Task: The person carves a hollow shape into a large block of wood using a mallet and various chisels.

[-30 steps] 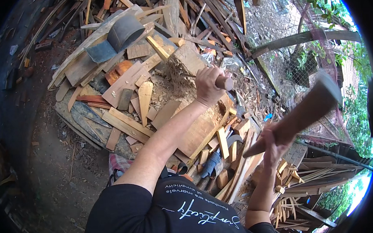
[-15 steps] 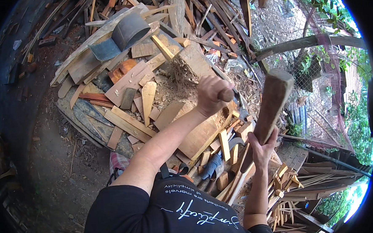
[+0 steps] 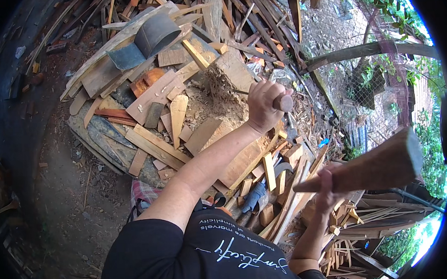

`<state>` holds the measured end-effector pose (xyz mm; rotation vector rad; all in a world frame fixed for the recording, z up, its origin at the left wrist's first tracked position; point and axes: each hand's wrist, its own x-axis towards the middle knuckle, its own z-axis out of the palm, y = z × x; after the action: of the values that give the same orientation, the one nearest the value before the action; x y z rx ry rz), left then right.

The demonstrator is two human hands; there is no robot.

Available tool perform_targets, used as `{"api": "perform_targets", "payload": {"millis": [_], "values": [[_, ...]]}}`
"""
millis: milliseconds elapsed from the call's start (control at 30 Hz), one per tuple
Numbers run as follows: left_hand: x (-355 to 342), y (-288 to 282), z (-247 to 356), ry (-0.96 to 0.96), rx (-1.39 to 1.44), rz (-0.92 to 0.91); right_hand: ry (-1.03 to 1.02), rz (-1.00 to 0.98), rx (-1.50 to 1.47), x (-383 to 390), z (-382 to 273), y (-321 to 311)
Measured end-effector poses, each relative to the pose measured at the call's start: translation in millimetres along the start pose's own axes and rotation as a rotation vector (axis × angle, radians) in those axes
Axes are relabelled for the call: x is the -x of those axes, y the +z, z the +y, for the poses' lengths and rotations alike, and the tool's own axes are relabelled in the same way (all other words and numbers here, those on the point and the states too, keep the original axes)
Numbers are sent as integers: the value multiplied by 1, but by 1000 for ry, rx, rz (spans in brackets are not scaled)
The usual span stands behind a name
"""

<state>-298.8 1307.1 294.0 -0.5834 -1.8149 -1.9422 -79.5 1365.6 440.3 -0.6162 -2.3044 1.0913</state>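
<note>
My left hand [image 3: 265, 106] is closed around the round wooden handle of a chisel [image 3: 283, 104]. Its thin dark blade points left at the rough, chipped face of a thick wood block [image 3: 236, 70]; whether the tip touches the wood cannot be made out. On the right, my right hand [image 3: 328, 188] grips the narrow end of a heavy wooden mallet [image 3: 381, 165], whose broad head is tilted out to the right, apart from the chisel. Wood chips [image 3: 222, 109] lie in the hollow below the chipped face. A large sawn block [image 3: 242, 161] sits under my left forearm.
Loose boards and offcuts [image 3: 153, 100] cover the worktable's left side, beside a curved dark sheet [image 3: 157, 36]. A blue cloth bundle [image 3: 254, 196] lies near my body. Scrap wood [image 3: 349, 216] is piled at the right, and a wire fence [image 3: 371, 66] stands beyond.
The mallet has swung right and tipped from upright to nearly level, away from the chisel. My left hand has shifted slightly right with the chisel, and its blade now shows.
</note>
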Motion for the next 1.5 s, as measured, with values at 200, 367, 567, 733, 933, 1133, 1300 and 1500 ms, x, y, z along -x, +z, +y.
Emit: {"api": "perform_targets", "payload": {"millis": [200, 367, 567, 733, 933, 1133, 1300, 1500], "values": [[2, 5, -8, -36, -74, 66, 440, -141, 295, -19, 11, 28], [4, 1, -13, -142, -47, -36, 56, 192, -108, -22, 6, 28], [37, -15, -62, -273, -209, -6, 307, -327, 570, -34, 35, 32], [56, -36, -44, -227, -201, -55, 210, 68, 16, -16, 24, 13], [28, -9, 10, -33, 4, -122, 100, 156, -67, -18, 17, 8], [28, -1, -5, -33, -31, -104, 42, 150, -45, -8, 12, 5], [27, 2, -1, -29, -39, -98, -72, 158, -124, -8, -7, -7], [26, 11, -13, -23, -78, -96, 405, -172, 302, 5, 40, 22]]}}
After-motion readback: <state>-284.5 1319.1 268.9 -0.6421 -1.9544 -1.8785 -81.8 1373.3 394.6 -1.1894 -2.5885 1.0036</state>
